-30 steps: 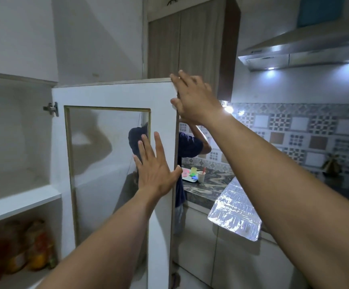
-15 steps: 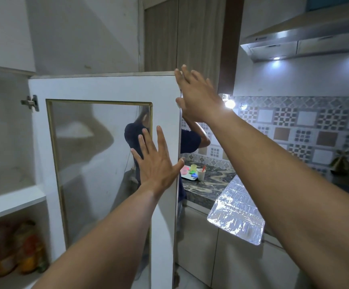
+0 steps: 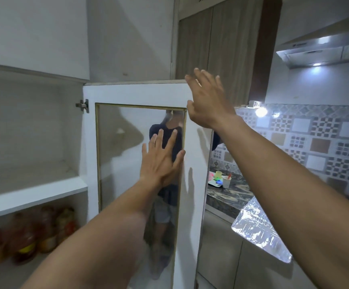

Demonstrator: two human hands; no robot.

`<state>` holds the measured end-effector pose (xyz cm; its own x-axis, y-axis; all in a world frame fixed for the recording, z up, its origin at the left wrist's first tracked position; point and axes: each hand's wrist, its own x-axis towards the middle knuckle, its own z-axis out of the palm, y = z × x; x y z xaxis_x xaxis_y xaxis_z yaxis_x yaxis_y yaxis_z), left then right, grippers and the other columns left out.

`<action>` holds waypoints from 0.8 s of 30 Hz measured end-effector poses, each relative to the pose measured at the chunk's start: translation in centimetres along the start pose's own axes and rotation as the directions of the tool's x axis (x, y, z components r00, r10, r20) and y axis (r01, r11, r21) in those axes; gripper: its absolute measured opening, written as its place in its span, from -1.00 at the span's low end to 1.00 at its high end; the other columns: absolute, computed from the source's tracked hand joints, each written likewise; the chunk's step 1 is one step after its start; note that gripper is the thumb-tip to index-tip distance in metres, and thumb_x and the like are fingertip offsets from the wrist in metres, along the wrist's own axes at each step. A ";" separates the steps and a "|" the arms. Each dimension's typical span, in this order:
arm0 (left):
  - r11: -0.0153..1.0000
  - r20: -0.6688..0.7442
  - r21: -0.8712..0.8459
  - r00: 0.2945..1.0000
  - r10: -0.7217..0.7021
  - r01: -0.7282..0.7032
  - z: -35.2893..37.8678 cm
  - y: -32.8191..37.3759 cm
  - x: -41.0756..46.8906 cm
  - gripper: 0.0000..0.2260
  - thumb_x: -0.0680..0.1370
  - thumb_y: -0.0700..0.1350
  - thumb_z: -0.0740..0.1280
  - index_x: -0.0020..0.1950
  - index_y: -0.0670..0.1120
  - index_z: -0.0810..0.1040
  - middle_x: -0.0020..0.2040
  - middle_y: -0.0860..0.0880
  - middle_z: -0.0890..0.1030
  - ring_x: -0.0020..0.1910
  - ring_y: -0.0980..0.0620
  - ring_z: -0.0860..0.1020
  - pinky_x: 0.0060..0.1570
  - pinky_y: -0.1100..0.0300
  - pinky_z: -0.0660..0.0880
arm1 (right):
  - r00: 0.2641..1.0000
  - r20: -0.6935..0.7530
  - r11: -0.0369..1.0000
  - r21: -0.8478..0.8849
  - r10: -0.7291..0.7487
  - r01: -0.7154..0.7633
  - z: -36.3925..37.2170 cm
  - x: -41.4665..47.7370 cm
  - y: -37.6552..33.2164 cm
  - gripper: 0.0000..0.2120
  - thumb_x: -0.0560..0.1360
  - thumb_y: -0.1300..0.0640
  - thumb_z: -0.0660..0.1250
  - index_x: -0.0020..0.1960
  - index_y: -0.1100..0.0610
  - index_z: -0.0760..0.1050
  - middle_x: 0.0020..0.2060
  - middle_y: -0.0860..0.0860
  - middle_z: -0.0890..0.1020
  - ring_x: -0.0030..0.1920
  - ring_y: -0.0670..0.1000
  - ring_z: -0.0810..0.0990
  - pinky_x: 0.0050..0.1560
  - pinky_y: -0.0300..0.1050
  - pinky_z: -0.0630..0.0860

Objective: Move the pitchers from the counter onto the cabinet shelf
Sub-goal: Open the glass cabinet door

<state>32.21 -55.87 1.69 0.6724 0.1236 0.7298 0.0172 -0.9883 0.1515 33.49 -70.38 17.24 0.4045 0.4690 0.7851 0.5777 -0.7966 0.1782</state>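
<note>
A white cabinet door (image 3: 194, 163) with a glass pane stands open in front of me. My left hand (image 3: 161, 161) lies flat, fingers spread, against the pane near its right edge. My right hand (image 3: 207, 101) is raised at the door's top right corner, fingers apart, holding nothing. To the left, the cabinet's white upper shelf (image 3: 33, 195) shows bare. No pitcher is in view.
Several bottles (image 3: 27, 236) stand on the lower shelf. A dark stone counter (image 3: 229, 197) at right carries a tray with coloured cups (image 3: 219, 178) and a foil-covered edge (image 3: 259, 228). A range hood (image 3: 319, 51) hangs at upper right, wooden cupboards (image 3: 221, 49) behind.
The door has swung and the view shifted, showing more of the cabinet interior. My left hand slid onto the glass; my right hand came off the top edge, fingers spread.
</note>
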 end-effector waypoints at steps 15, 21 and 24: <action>0.850 -0.064 0.407 0.939 -0.339 0.334 -19.1 -23.0 -13.1 -0.44 0.61 0.22 -0.01 0.57 0.04 0.14 0.57 -0.18 0.16 0.55 -0.20 0.07 0.47 -0.27 0.03 | 0.965 0.152 0.889 0.439 -0.215 0.129 1.1 -0.8 -26.2 -0.35 0.58 0.01 0.22 0.61 0.12 0.09 0.55 0.18 0.22 0.55 0.19 0.15 0.51 0.17 0.17; 0.726 -0.132 0.501 0.871 -0.473 0.471 -27.7 -31.2 -22.3 -0.43 0.61 0.23 -0.03 0.59 0.05 0.07 0.58 -0.17 0.11 0.57 -0.18 0.02 0.48 -0.26 -0.01 | 0.925 0.164 0.779 0.600 -0.343 0.182 1.0 -1.5 -40.4 -0.29 0.59 -0.08 0.23 0.63 0.05 0.03 0.60 0.19 0.10 0.60 0.18 0.06 0.55 0.24 0.07; 0.669 -0.163 0.515 0.828 -0.536 0.535 -30.9 -34.4 -26.0 -0.42 0.61 0.24 -0.03 0.60 0.07 0.02 0.59 -0.16 0.10 0.57 -0.17 0.00 0.49 -0.26 -0.03 | 0.908 0.145 0.735 0.643 -0.393 0.215 1.2 -2.2 -46.3 -0.29 0.59 -0.10 0.23 0.63 0.05 0.03 0.60 0.19 0.12 0.59 0.18 0.08 0.54 0.26 0.09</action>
<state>-8.77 -22.29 -1.90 0.4269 0.6471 0.6317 0.7527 -0.6414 0.1484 6.68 -34.07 6.59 0.2431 0.7945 0.5565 0.9676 -0.2390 -0.0814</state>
